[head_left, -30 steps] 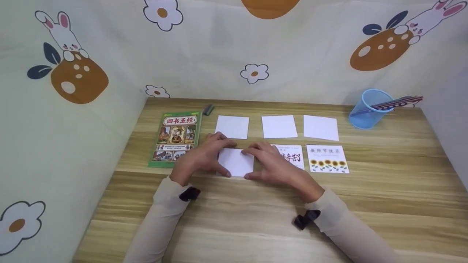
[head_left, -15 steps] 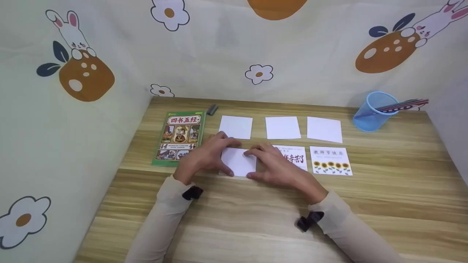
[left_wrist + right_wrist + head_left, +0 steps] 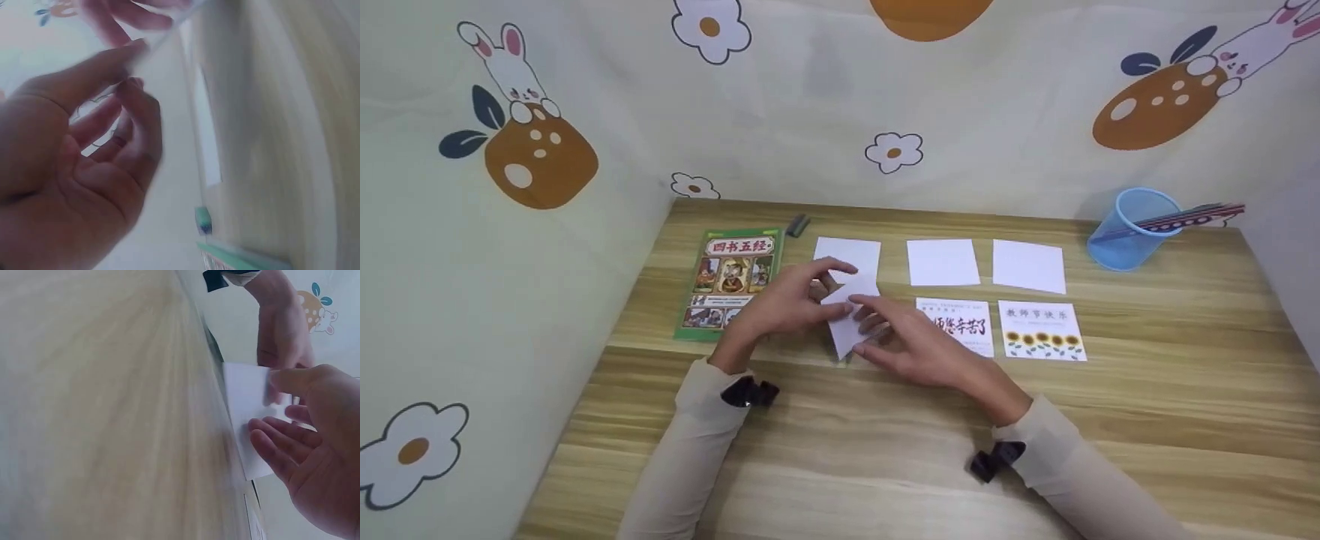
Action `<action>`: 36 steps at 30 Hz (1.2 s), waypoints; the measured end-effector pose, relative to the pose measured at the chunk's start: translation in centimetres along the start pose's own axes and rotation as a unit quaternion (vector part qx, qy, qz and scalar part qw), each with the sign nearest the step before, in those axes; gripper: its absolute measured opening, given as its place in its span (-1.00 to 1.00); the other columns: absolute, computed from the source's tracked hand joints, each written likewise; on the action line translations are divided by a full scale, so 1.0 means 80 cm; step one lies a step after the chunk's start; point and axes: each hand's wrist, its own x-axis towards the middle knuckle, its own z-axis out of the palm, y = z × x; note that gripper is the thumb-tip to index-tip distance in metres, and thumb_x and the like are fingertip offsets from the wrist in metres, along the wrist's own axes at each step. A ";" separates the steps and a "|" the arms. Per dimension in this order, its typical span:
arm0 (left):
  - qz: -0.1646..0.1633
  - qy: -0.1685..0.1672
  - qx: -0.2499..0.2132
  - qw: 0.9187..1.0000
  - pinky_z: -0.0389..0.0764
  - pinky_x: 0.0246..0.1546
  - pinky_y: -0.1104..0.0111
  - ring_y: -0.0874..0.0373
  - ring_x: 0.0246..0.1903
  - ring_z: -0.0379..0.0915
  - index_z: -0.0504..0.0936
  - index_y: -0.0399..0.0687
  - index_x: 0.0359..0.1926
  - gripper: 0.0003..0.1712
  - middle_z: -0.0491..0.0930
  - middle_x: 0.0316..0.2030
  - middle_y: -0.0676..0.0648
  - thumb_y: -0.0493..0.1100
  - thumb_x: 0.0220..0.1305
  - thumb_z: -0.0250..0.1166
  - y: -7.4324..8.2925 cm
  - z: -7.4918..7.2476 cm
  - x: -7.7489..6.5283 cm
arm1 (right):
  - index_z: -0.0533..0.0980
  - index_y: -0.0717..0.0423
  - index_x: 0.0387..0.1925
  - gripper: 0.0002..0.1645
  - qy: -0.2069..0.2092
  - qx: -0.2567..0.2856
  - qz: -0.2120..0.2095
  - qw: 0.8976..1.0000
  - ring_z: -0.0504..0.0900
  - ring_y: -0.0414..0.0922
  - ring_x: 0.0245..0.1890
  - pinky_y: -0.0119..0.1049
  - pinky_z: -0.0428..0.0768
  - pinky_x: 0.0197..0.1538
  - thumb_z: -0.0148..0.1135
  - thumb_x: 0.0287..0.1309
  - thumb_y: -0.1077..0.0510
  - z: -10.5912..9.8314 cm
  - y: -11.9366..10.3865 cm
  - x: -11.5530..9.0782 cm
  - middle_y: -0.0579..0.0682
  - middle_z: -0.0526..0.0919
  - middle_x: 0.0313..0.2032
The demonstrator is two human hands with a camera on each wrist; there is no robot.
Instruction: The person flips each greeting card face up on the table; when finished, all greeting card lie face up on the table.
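Observation:
A white card point(image 3: 851, 315) stands tilted above the table in the head view, its plain side showing. My left hand point(image 3: 795, 300) pinches it between thumb and fingers at its left side. Across from it, my right hand point(image 3: 911, 337) has loosely bent fingers, with fingertips right at the card's right part. In the right wrist view, the card point(image 3: 239, 391) lies behind the spread fingers of my right hand point(image 3: 320, 433). Just right of the hands lies a card with red Chinese lettering point(image 3: 960, 328), and past it a sunflower card point(image 3: 1042, 330).
Three blank white cards, left point(image 3: 847, 255), middle point(image 3: 943, 262) and right point(image 3: 1029, 266), form a back row. A green picture book point(image 3: 735, 262) lies left, with a small dark eraser-like block point(image 3: 798, 226) behind it. A blue mesh cup point(image 3: 1125, 236) holds several pencils point(image 3: 1192, 217).
The card lay flat between both hands before; now it is raised and tilted, held by my left hand. My right fingers have shifted slightly left, uncovering more of the red-lettered card.

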 end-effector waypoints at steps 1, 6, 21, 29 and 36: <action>0.008 0.001 -0.022 1.000 0.74 -0.09 0.22 0.02 -0.14 0.75 0.60 0.13 0.42 -0.37 0.72 -0.06 -0.10 -0.06 0.37 0.54 0.002 0.000 -0.001 | 0.29 -0.09 0.63 -0.13 0.006 0.010 0.003 1.000 0.74 -0.14 0.21 -0.15 0.72 0.31 0.43 0.44 -0.09 0.000 -0.001 0.000 -0.04 0.72 0.20; 0.036 -0.014 -0.100 0.994 0.77 -0.03 0.22 0.03 -0.12 0.77 0.62 0.23 0.39 -0.40 0.68 -0.03 -0.07 0.11 0.39 0.52 0.012 0.003 -0.003 | 0.15 -0.26 0.70 0.05 0.034 0.059 0.016 0.998 0.73 -0.18 0.23 -0.10 0.70 0.35 0.47 0.36 -0.23 -0.004 -0.004 -0.002 -0.13 0.66 0.26; 0.001 0.049 0.116 0.992 0.49 0.47 -0.03 -0.13 0.35 0.40 0.66 0.04 0.36 -0.24 0.46 0.33 -0.17 -0.17 0.10 0.69 0.004 0.012 0.001 | 0.28 -0.08 0.66 -0.12 0.040 0.025 0.045 0.998 0.76 -0.02 0.10 -0.28 0.79 0.14 0.36 0.41 0.27 -0.012 0.008 -0.001 0.15 0.64 0.32; -0.118 -0.014 0.120 0.986 0.66 0.29 0.08 -0.02 0.11 0.63 0.65 -0.09 0.34 -0.31 0.70 0.14 -0.12 -0.13 0.20 0.65 0.006 0.015 -0.004 | 0.30 -0.06 0.64 -0.03 0.023 -0.064 0.033 0.997 0.62 0.03 0.30 -0.01 0.67 0.38 0.52 0.28 0.18 -0.012 0.015 -0.004 0.08 0.53 0.45; -0.199 -0.012 0.168 0.965 0.71 0.04 0.08 -0.04 -0.05 0.61 0.60 -0.10 0.18 -0.36 0.66 -0.02 -0.12 -0.05 0.16 0.68 0.018 0.020 -0.016 | 0.61 -0.07 0.37 -0.40 -0.040 -0.151 0.027 0.987 0.38 0.09 0.57 0.16 0.32 0.65 0.49 0.34 -0.01 -0.010 0.015 -0.007 0.07 0.46 0.54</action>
